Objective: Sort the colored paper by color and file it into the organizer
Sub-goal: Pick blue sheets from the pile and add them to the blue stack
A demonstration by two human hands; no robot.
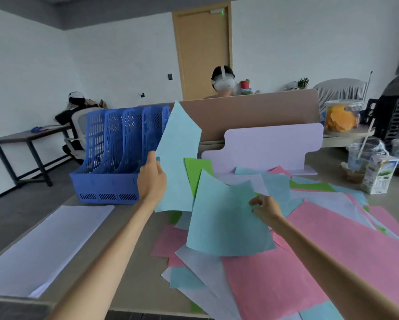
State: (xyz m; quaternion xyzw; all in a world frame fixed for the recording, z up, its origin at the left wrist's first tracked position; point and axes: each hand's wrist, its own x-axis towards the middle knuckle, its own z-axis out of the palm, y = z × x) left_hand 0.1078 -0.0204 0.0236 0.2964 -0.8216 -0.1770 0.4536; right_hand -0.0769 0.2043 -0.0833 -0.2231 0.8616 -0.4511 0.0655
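Observation:
My left hand (pixel 150 175) grips a light blue sheet (pixel 177 158) held upright, just right of the blue organizer (pixel 110 158). Its slots look empty from here. My right hand (pixel 265 207) pinches the right edge of a second light blue sheet (pixel 223 218), lifted off the heap. Below and to the right lies a mixed pile of pink paper (pixel 309 262), green paper (pixel 195 169), white and light blue sheets spread over the desk. A neat stack of white paper (pixel 48 245) lies apart at the left.
A lilac stand (pixel 274 144) rises behind the pile, with a beige divider (pixel 251 112) beyond it. A milk carton (pixel 379 175), plastic cups (pixel 360 158) and a snack jar (pixel 341 117) crowd the right. Two other persons sit behind.

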